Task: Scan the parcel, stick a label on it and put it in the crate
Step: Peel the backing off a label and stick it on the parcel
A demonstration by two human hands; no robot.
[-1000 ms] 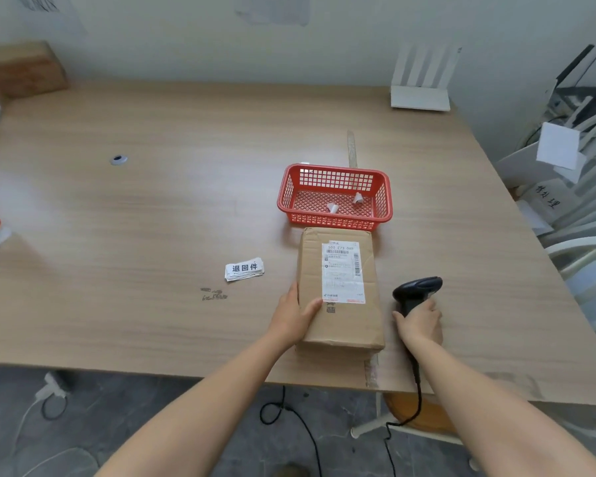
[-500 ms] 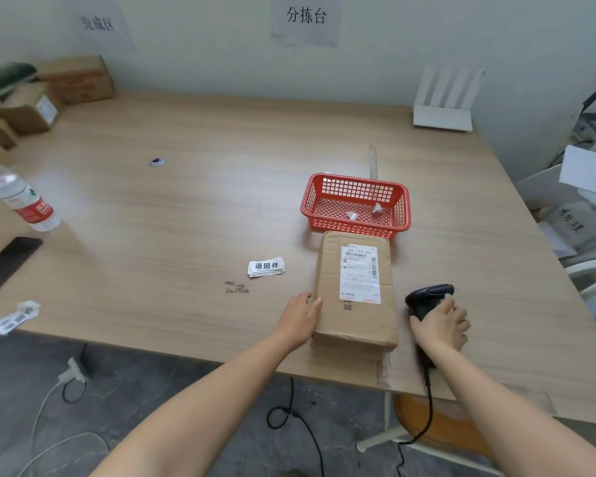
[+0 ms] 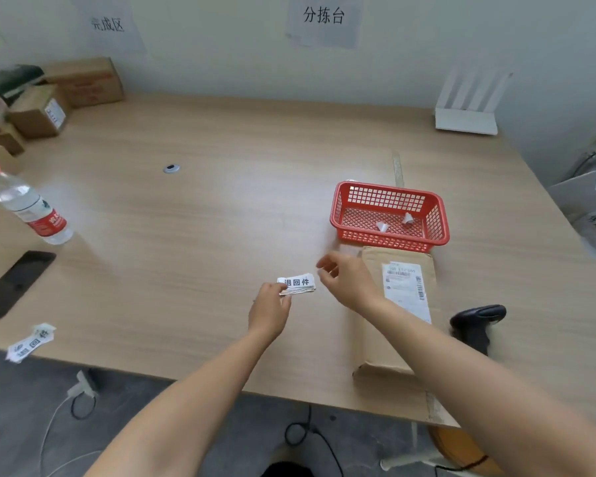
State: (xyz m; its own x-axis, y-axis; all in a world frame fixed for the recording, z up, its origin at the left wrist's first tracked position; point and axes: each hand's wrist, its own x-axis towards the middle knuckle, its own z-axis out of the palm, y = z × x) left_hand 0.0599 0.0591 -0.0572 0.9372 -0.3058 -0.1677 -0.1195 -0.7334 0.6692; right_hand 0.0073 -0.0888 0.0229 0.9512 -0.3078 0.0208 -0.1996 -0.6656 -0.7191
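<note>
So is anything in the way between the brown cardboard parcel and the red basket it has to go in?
Nothing visible blocks it. The brown cardboard parcel lies right beside the red plastic mesh basket, its far end at the basket's near wall. Only two small white paper scraps lie inside the basket.

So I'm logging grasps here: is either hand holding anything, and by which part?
The left hand pinches the label stack at its left end; the right hand holds nothing.

Red mesh crate [image 3: 389, 215], brown cardboard parcel [image 3: 372, 339], black scanner [image 3: 477, 321], white black-lettered labels [image 3: 297, 283].
</note>
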